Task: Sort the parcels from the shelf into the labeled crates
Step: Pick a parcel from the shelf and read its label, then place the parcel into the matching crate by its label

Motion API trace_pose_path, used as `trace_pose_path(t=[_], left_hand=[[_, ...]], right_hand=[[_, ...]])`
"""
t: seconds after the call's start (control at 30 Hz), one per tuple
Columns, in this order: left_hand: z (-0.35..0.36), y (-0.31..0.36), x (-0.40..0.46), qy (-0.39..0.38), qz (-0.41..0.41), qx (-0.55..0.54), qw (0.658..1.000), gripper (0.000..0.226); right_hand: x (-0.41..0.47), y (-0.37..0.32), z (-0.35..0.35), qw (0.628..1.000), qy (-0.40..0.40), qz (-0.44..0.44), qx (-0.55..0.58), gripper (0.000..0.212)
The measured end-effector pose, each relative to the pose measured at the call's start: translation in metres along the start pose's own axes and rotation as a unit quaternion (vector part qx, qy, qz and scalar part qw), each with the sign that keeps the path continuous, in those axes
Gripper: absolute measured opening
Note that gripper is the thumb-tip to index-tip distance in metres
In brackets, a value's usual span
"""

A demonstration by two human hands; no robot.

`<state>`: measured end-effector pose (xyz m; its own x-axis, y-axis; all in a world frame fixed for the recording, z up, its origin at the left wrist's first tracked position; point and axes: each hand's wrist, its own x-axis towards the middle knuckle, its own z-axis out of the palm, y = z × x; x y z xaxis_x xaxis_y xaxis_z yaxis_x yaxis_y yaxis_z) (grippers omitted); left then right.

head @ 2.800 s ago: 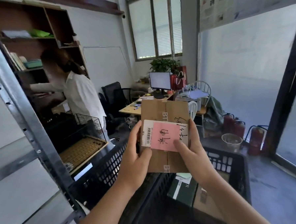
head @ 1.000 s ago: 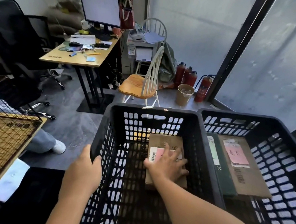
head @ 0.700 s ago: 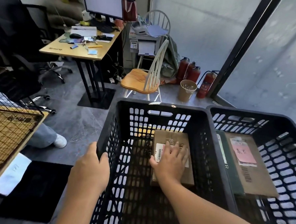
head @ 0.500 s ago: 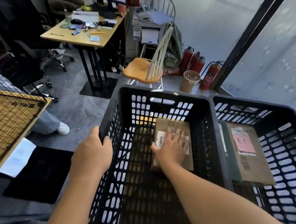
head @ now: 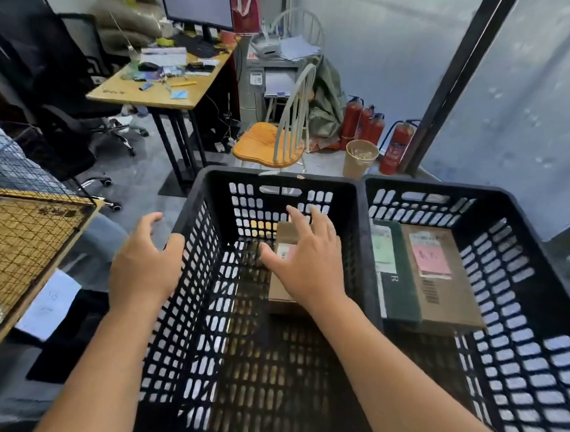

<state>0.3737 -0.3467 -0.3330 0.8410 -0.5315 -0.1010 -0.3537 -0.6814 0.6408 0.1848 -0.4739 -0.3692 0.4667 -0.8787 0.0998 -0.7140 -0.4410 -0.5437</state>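
the cardboard parcel (head: 282, 281) lies flat on the floor of the left black crate (head: 203, 244), toward its far right side, mostly hidden behind the right hand (head: 307, 260), whose fingers (head: 296, 219) are spread and loose, holding nothing; whether it touches the parcel is hard to judge. the left hand (head: 145, 264) hangs at the crate's left rim, relaxed and released. the right crate (head: 523, 248) holds a green parcel (head: 395, 287) beside a brown one with a pink label (head: 445, 290). behind stand a wooden chair (head: 274, 139), a cluttered counter (head: 158, 90), fire extinguishers (head: 367, 127) and a bin (head: 359, 160).

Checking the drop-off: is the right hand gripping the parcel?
No, the right hand hovers open, fingers spread, above the parcel.
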Motion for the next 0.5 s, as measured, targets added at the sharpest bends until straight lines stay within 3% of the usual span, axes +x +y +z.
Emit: trace_pose_path(t=[0.2,0.5], left_hand=[[-0.01,0.059,-0.061,0.057,0.086,-0.033,0.994,0.049],[-0.01,0.102,-0.225,0.172,0.063,-0.035,0.982,0.044]], right_hand=[[-0.017,0.003,-0.082,0.994,-0.043,-0.071,0.075,0.084],[-0.076,0.022,-0.181,0.952,-0.092,-0.238,0.166,0.081]])
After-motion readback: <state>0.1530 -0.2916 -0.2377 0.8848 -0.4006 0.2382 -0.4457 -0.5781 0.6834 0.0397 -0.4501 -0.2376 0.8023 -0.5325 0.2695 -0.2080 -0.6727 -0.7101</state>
